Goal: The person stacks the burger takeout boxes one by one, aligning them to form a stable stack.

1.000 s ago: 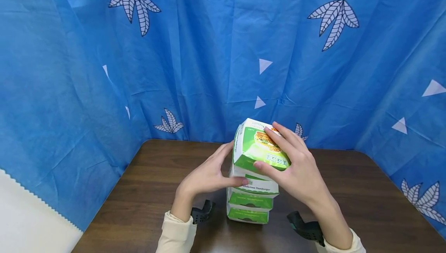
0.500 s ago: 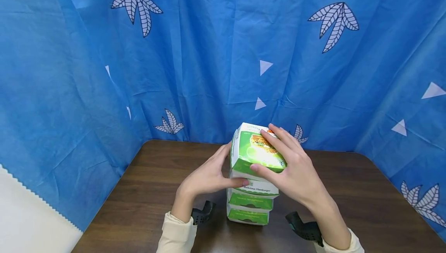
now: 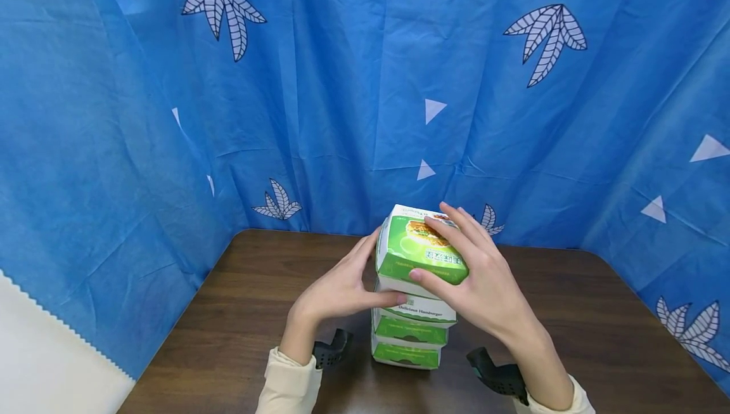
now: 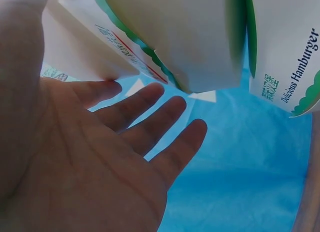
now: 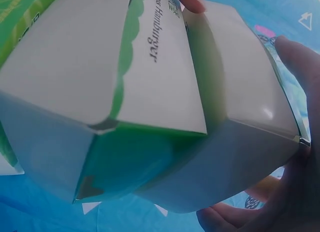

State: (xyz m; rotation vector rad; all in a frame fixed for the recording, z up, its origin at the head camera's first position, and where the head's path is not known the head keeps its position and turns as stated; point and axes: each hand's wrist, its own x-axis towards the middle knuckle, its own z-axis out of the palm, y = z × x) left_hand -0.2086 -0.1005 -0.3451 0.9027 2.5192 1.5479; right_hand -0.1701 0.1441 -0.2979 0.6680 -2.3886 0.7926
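Note:
A stack of several green and white hamburger boxes stands in the middle of the head view. My right hand [image 3: 493, 290] grips the top box [image 3: 419, 254] at its right side, thumb on the front edge and fingers over the lid. That box leans slightly on the second box [image 3: 430, 310]. My left hand [image 3: 333, 287] holds the second box's left side, with the thumb across its front. Behind it, the left fingers [image 4: 155, 124] spread near the boxes, the index tip touching. The right wrist view shows the top box [image 5: 250, 76] within my right hand's spread.
Two lower boxes, the third [image 3: 412, 331] and the bottom one [image 3: 406, 355], sit slightly offset on the dark wooden table [image 3: 256, 312]. A blue patterned curtain [image 3: 342, 84] hangs close behind the table and along its sides. Black wrist mounts [image 3: 499, 376] hang under both wrists.
The top box has come down and a little left with my right hand, tilting less over the second box. My left hand and the lower boxes stay in place.

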